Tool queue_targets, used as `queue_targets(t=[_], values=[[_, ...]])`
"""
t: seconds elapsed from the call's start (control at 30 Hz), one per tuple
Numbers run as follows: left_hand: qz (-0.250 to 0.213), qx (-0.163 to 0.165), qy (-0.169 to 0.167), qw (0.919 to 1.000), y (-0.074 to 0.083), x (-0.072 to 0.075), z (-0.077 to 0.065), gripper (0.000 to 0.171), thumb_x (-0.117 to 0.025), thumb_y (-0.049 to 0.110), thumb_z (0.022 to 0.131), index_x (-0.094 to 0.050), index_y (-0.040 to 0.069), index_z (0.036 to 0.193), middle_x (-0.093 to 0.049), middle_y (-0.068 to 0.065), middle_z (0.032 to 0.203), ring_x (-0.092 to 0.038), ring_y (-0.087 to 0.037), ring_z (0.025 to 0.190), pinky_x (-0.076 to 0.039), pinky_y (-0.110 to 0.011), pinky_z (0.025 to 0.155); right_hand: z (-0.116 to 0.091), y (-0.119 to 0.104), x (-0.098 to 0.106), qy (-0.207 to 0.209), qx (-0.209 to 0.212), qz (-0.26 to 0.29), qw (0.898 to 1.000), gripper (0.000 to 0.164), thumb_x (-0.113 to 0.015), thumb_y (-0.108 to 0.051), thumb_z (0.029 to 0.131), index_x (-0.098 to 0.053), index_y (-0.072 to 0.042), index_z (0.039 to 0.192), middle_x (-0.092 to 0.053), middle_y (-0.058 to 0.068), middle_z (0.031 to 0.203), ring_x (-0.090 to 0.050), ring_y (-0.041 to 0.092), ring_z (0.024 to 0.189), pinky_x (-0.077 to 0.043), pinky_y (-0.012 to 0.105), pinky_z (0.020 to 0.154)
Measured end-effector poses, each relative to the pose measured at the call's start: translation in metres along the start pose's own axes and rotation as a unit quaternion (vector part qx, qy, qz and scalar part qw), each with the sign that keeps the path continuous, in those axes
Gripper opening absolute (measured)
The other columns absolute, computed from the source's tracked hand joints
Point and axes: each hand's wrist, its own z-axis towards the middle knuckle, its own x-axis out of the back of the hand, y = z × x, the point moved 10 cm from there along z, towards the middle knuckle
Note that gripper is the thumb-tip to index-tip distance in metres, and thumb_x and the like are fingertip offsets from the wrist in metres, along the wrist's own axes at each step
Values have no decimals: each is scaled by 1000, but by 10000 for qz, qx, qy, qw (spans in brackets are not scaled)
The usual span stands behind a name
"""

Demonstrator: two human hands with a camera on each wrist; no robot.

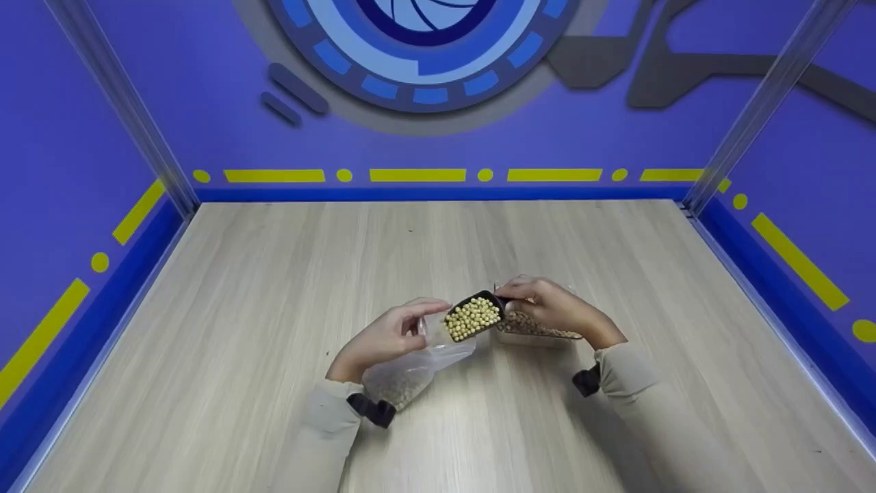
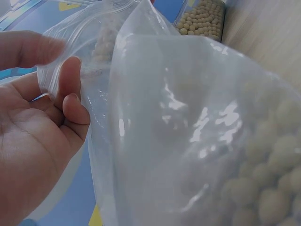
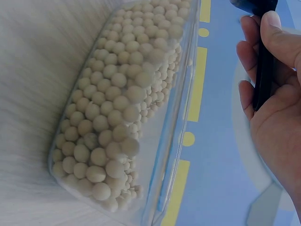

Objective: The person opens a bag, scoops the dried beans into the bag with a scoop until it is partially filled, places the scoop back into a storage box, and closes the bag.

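In the head view, my right hand (image 1: 553, 306) grips the handle of a black scoop (image 1: 488, 294) filled with small round yellow beans (image 1: 472, 319). The handle (image 3: 264, 75) lies across the curled fingers in the right wrist view. A clear plastic zip bag (image 1: 449, 355), with more beans in its lower part, hangs from my left hand (image 1: 384, 337). The left thumb and fingers pinch the bag near its opening (image 2: 77, 35). At the head of the scoop, the tip overlaps the bag's mouth in the head view.
Below the right hand stands a clear rectangular container (image 1: 537, 340) holding many round beans (image 3: 101, 103). Both sit on a wood-grain table (image 1: 287, 274) with blue walls (image 1: 438, 150) at the back and sides. A dark speck (image 1: 410, 231) lies farther back.
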Motion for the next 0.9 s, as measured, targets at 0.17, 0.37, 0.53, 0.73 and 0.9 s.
queue_targets(t=[0.17,0.37,0.53,0.73,0.9], values=[[36,60,8,10000,0,0,-1,59,-53,-8,78,-50,-2,137,-46,-16,143,-46,-11,86,-42,-16,75,0,1,0,-60,-115,-36,9999,31,-62,-7,90,-66,-2,121,-69,13,112,-62,29,107,-49,43,94],[78,51,8,10000,1,0,-1,59,-53,-7,79,-50,-1,137,-46,-16,143,-46,-10,86,-42,-17,75,0,0,1,-94,-163,-108,9998,31,-62,-7,90,-66,-3,121,-68,13,115,-61,30,110,-47,44,96],[102,88,27,9999,0,0,0,58,-54,-6,79,-51,0,137,-46,-15,143,-45,-9,84,-42,-17,74,2,-2,1,-100,-58,-172,9998,31,-62,-6,90,-66,-2,120,-69,13,113,-61,30,107,-48,44,94],[149,65,-14,9999,1,0,0,59,-54,-7,78,-50,-1,137,-46,-16,143,-46,-10,84,-42,-17,74,3,-5,1,-154,24,-204,9997,32,-62,-3,89,-66,1,120,-69,14,111,-62,30,105,-49,43,93],[195,55,-27,9998,1,0,-1,60,-55,-6,78,-50,-1,137,-47,-16,143,-46,-9,83,-42,-17,75,3,-6,1,-208,26,-312,9993,32,-61,-2,89,-65,1,121,-68,15,112,-61,32,107,-48,44,94]])
